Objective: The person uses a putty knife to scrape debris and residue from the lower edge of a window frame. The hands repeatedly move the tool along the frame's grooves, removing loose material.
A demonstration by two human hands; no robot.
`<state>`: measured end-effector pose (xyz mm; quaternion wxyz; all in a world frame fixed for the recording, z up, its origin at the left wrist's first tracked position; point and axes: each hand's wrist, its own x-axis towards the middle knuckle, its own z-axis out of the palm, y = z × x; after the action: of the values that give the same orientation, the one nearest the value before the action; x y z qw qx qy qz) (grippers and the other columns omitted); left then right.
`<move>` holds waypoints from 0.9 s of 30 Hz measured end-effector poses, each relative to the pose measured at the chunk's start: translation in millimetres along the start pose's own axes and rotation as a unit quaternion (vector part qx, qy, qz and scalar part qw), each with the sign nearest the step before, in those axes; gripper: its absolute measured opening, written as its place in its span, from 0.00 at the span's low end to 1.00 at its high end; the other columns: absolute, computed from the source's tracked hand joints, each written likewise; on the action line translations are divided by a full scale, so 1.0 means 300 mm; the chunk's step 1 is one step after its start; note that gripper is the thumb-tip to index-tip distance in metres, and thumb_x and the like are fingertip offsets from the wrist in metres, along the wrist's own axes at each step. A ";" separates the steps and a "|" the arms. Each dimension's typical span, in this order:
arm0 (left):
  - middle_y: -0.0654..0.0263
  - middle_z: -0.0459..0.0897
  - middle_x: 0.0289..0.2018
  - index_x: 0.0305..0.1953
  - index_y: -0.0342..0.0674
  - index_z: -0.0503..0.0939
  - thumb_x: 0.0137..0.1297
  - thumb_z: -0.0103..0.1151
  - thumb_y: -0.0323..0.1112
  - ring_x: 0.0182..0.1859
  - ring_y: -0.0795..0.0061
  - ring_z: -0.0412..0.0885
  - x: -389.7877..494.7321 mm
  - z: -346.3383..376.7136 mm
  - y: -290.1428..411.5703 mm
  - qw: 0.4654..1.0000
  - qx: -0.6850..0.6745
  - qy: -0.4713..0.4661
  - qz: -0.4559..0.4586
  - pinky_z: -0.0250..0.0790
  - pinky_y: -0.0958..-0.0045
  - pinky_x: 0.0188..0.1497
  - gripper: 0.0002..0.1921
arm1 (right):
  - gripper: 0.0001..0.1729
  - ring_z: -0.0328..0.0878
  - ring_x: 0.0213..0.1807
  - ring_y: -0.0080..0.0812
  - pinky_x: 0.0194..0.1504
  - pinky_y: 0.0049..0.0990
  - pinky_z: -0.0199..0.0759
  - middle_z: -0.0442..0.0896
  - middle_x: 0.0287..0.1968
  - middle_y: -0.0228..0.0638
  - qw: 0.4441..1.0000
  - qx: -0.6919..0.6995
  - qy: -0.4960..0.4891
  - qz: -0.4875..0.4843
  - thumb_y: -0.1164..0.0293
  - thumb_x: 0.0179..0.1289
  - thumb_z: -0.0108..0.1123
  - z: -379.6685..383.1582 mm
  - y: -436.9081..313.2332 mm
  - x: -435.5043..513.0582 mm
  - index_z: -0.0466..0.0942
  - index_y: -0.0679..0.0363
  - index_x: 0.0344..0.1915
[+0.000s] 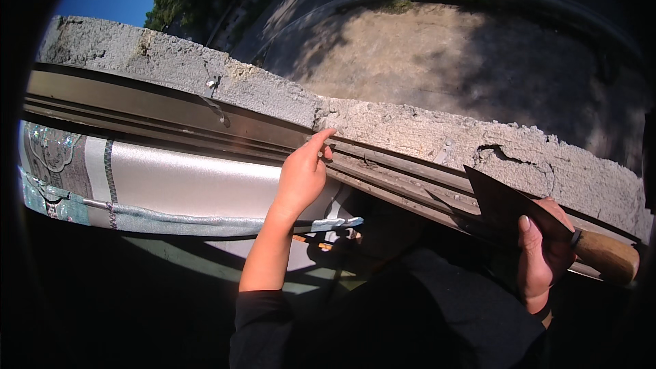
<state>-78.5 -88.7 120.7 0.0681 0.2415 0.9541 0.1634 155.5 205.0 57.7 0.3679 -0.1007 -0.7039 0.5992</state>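
Observation:
My left hand [305, 171] has its index finger stretched out. The fingertip is at the joint between a brown metal window frame [246, 130] and the rough concrete sill [400, 125]; I cannot tell whether it touches. The other fingers are curled, and nothing held shows clearly. In my right hand [538, 259] is a trowel, gripped where its blade and handle meet. My thumb lies along the near side of the dark triangular blade [499, 197]. The blade's tip points up and left over the frame's tracks [405, 174]. Its wooden handle [610, 256] extends to the right.
Metal fixing straps [445, 149] sit against the sill, which has a dark crack [505, 154]. Crumbs lie in the tracks. Left of my arm is a silvery fabric cover [195, 179] with teal trim. Beyond the sill's edge, paved ground [410, 51] lies well below.

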 end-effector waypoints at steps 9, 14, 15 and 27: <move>0.55 0.87 0.43 0.68 0.47 0.69 0.56 0.48 0.16 0.48 0.47 0.84 0.000 0.040 0.000 0.990 0.138 0.001 0.014 0.74 0.55 0.51 0.35 | 0.07 0.75 0.35 0.31 0.41 0.26 0.67 0.81 0.34 0.40 1.000 0.016 0.000 0.021 0.81 0.64 0.64 0.000 -0.002 0.001 0.80 0.72 0.42; 0.51 0.87 0.44 0.68 0.45 0.70 0.56 0.48 0.17 0.49 0.46 0.83 -0.010 0.045 0.030 0.986 0.167 -0.015 0.010 0.75 0.54 0.52 0.35 | 0.08 0.74 0.35 0.30 0.40 0.26 0.67 0.80 0.33 0.39 0.997 0.044 0.004 0.057 0.81 0.64 0.65 -0.006 -0.002 -0.006 0.80 0.72 0.42; 0.50 0.87 0.44 0.66 0.45 0.71 0.56 0.48 0.17 0.49 0.46 0.83 -0.012 0.046 0.030 0.983 0.184 -0.014 0.004 0.75 0.54 0.52 0.33 | 0.08 0.74 0.35 0.30 0.40 0.26 0.67 0.80 0.33 0.39 0.997 0.046 0.008 0.059 0.81 0.64 0.65 -0.004 -0.003 -0.007 0.80 0.72 0.42; 0.48 0.86 0.43 0.53 0.38 0.78 0.57 0.48 0.18 0.47 0.44 0.83 -0.051 0.066 0.087 0.989 0.137 -0.042 0.030 0.76 0.52 0.50 0.22 | 0.08 0.77 0.38 0.33 0.43 0.28 0.70 0.84 0.37 0.43 0.997 0.051 0.009 0.066 0.84 0.61 0.64 -0.001 -0.003 -0.011 0.81 0.74 0.42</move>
<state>-49.5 -68.9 111.8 0.0693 0.2834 0.9562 0.0232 158.1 203.0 57.4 0.3385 -0.1328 -0.6610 0.6563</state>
